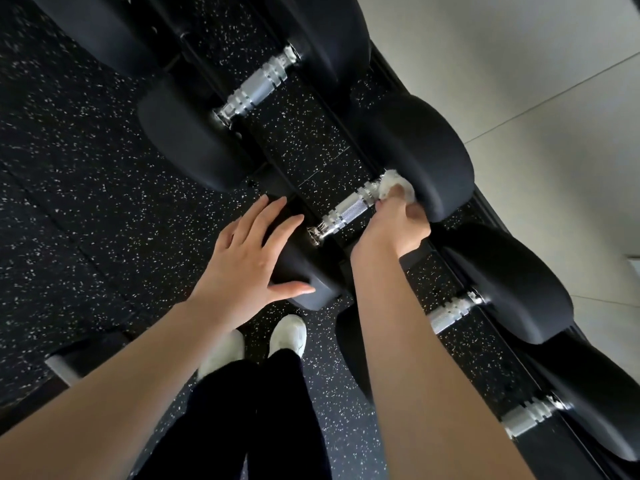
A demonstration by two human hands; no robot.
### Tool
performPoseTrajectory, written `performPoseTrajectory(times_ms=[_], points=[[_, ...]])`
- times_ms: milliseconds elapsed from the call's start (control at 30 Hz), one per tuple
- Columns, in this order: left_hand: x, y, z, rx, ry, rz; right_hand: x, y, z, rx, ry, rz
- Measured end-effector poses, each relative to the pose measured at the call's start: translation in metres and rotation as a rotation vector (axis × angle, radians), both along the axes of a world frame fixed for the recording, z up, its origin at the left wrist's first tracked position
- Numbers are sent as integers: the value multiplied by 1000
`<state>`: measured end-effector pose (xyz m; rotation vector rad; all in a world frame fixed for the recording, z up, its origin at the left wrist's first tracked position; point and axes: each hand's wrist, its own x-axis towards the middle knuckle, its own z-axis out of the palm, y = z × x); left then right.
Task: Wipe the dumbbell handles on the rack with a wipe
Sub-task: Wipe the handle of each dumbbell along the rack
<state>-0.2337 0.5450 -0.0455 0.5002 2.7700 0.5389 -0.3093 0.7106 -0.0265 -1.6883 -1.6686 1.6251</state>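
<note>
- Left hand (242, 258): bare, no rings, watch or glove visible; nails short and plain.
- Right hand (394, 226): bare, no jewellery seen on the part that shows.
- Both forearms bare up to the frame edge; no sleeve or cuff in view.
- Trousers (256, 417): black or very dark, long, plain, reaching down over the shoe tops.
- Shoes (289, 336): white, low, rounded toe, a thin dark line on the right one; left one blurred.
</note>
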Motion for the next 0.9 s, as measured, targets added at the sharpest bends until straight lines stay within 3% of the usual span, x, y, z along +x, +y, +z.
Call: performPoseTrajectory(times_ms=[133, 367, 500, 700, 900], points=[[0, 0, -2, 26, 4, 7, -5, 0, -2, 20, -37, 45], [-1, -3, -4, 45, 12, 5, -12, 2, 0, -112, -58, -58], [0, -2, -4, 47, 6, 4, 0, 1, -8, -46, -160, 65], [0, -2, -3, 59, -7, 2, 38, -14, -21, -58, -364, 418], [0, -3, -5, 72, -11, 6, 50, -17, -28, -214, -370, 457]])
